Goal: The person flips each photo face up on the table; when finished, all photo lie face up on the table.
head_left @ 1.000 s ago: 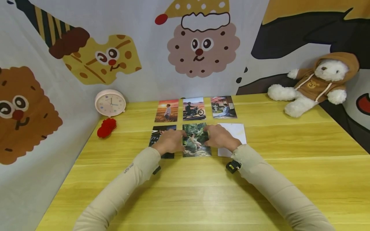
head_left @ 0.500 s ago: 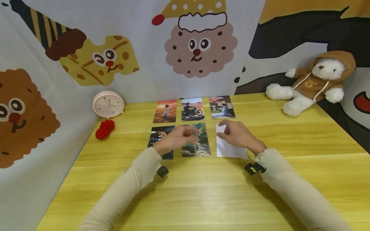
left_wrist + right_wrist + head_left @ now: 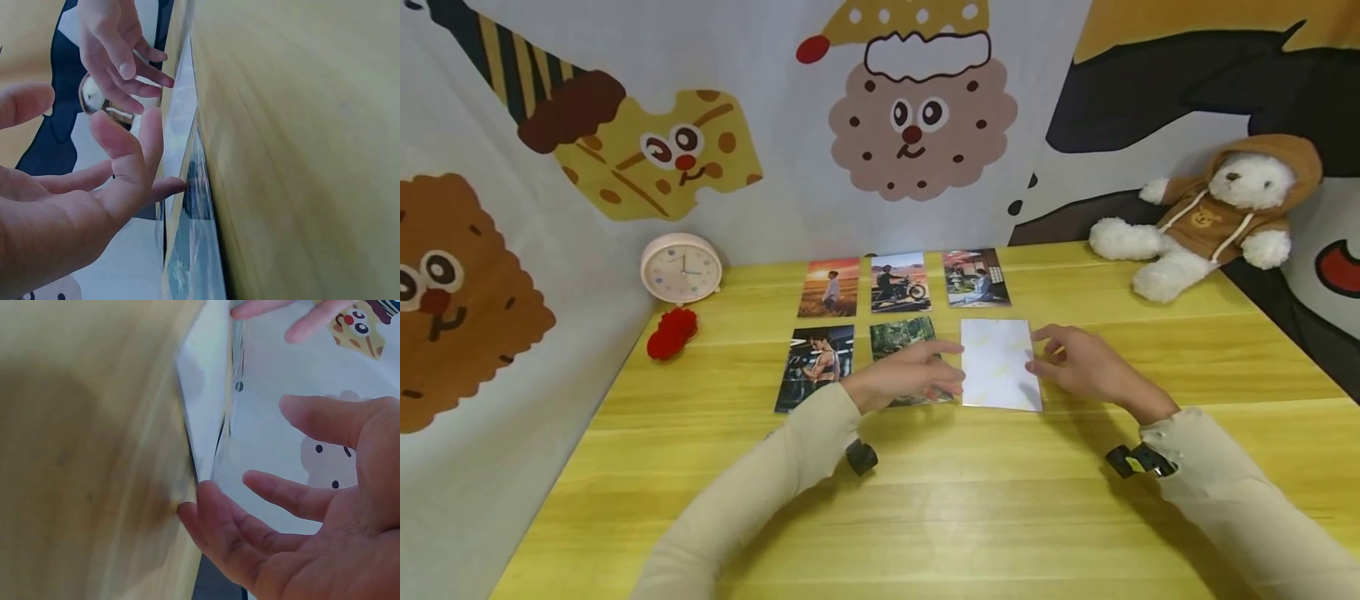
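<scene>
A white blank-faced card (image 3: pixel 997 367) lies on the table at the right end of the near row, between my two hands. My left hand (image 3: pixel 908 372) reaches over the forest photo (image 3: pixel 898 332) and partly hides it, its fingertips right at the white card's left edge. On the other side my right hand (image 3: pixel 1086 362) has its fingertips at the card's right edge, thumb and fingers spread apart. In the right wrist view, the fingers (image 3: pixel 209 500) of that hand come down by the card's corner. Neither hand grips anything.
The gym photo (image 3: pixel 816 367) lies at the near row's left. Behind are a sunset photo (image 3: pixel 829 288), a motorcycle photo (image 3: pixel 900 283) and a garden photo (image 3: pixel 976 279). A pink clock (image 3: pixel 681 268), red fuzzy object (image 3: pixel 672 334) and teddy bear (image 3: pixel 1217 212) stand around the table's back.
Both hands have moved right, from the forest photo's sides to the white card's sides. The gym photo is uncovered, and the forest photo is now partly covered by the left hand.
</scene>
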Tool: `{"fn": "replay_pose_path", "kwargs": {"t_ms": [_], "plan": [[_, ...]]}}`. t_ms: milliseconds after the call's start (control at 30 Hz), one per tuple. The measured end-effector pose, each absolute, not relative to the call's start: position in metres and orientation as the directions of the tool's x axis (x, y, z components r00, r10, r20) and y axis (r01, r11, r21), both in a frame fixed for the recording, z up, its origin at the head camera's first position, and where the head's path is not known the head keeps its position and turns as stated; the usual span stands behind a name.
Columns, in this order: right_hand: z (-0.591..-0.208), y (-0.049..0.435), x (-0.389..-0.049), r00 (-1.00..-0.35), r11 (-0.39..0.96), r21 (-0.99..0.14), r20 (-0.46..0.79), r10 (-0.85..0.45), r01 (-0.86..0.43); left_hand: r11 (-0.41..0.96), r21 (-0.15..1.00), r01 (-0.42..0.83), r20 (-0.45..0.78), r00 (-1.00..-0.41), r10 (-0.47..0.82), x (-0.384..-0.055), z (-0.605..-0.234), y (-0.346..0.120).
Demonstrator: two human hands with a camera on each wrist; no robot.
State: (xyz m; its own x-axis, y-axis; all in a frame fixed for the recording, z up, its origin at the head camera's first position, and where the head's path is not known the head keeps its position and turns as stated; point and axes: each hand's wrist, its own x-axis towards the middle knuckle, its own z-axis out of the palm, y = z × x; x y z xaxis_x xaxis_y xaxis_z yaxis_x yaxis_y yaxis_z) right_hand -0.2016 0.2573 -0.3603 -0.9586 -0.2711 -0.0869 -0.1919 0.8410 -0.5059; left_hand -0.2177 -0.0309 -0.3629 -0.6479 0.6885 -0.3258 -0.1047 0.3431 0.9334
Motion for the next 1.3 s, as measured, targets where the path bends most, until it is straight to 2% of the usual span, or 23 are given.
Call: {"fn": "replay_pose_path", "kwargs": {"t_ms": [200, 400, 667, 967, 1067, 1300], "plan": [[-0.363, 0.254, -0.196, -0.960, 0.813, -0.553, -0.079, -0.268, -0.181, 0.401, 0.914, -0.061, -0.339, -0.656, 0.674, -0.221, -0.363, -0.018], [-0.364, 0.247, -0.196, -0.956, 0.813, -0.548, -0.081, -0.283, -0.195, 0.544, 0.832, 0.106, -0.346, -0.667, 0.660, -0.215, -0.359, -0.022], [-0.365, 0.244, -0.199, -0.967, 0.837, -0.525, -0.098, -0.237, -0.152, 0.607, 0.757, 0.239, -0.277, -0.725, 0.631, -0.212, -0.357, -0.014], [-0.369, 0.245, -0.199, -0.973, 0.808, -0.572, -0.071, -0.222, -0.143, 0.626, 0.759, 0.176, -0.323, -0.733, 0.598, -0.214, -0.359, 0.001], [-0.371, 0.248, -0.200, -0.975, 0.778, -0.619, -0.083, -0.206, -0.111, 0.620, 0.768, 0.161, -0.324, -0.738, 0.592, -0.214, -0.358, 0.003], [-0.374, 0.260, -0.206, -0.976, 0.634, -0.773, -0.159, -0.149, 0.029, 0.653, 0.725, 0.219, -0.320, -0.732, 0.602, -0.212, -0.358, 0.011]]}}
